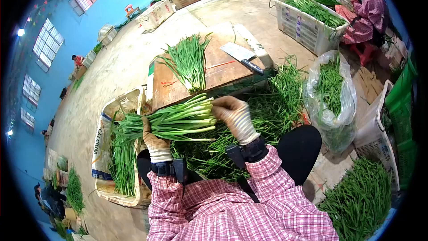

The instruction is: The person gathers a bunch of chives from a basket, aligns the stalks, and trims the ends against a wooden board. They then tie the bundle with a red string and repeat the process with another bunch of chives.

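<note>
My left hand [154,140], in a tan-and-white glove, is wrapped round a bunch of garlic chives [183,118] held level above my lap. The pale stem ends point right and the green leaves hang left. My right hand [232,111], gloved too, is at the stem ends with its fingers curled together; what they pinch is too small to tell. Just beyond, another bunch of chives [189,62] lies on a wooden board [218,73]. A cleaver [240,56] with a black handle rests at the board's right.
At left, a crate [141,160] holds chives beside a sack marked CALCIUM. Loose greens [285,89] pile beneath the board. To the right are a clear plastic bag [330,93] of greens, a heap of greens [359,198] and a white crate [307,24] near a seated person [370,13].
</note>
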The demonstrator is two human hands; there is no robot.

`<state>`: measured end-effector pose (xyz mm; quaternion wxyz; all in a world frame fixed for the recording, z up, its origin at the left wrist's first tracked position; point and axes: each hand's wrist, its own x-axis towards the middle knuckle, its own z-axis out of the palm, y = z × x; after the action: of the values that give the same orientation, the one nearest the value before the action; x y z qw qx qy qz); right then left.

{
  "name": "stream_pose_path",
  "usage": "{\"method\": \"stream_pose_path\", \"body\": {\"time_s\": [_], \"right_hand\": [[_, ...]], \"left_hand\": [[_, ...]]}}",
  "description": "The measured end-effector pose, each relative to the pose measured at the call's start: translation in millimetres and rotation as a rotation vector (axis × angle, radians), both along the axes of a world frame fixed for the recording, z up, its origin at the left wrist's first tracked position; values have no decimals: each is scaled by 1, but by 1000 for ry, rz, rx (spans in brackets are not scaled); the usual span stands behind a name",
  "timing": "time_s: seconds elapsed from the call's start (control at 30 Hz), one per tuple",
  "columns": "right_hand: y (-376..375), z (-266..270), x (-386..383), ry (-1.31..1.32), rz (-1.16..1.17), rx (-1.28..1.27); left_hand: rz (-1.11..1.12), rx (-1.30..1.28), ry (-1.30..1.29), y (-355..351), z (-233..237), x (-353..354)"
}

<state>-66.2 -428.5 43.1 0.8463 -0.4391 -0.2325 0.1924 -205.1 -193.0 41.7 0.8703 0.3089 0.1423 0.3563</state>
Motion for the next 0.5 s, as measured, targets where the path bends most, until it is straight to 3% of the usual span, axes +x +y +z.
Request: {"method": "stream_pose_path", "body": {"time_s": [0.07,0.1,0.17,0.23,0.27,0.47,0.5], "right_hand": [[-8,-4,9,136,-208,-27],[-14,0,14,71,-232,-59],[-22,6,10,75,-63,-56],[-15,14,2,-160,51,-121],[-10,3,7,-370,-28,-228],[-6,12,-5,-660,-177,-524],[-6,12,-7,-508,-122,-448]], "left_hand": [[-107,21,-169,3,1,-2],[-160,33,-256,3,3,-1],[-123,47,-238,1,6,-4],[-89,35,-235,-9,12,2],[-81,59,-231,-14,16,2],[-176,38,-323,-7,9,-7],[-144,53,-328,-4,7,-9]]}}
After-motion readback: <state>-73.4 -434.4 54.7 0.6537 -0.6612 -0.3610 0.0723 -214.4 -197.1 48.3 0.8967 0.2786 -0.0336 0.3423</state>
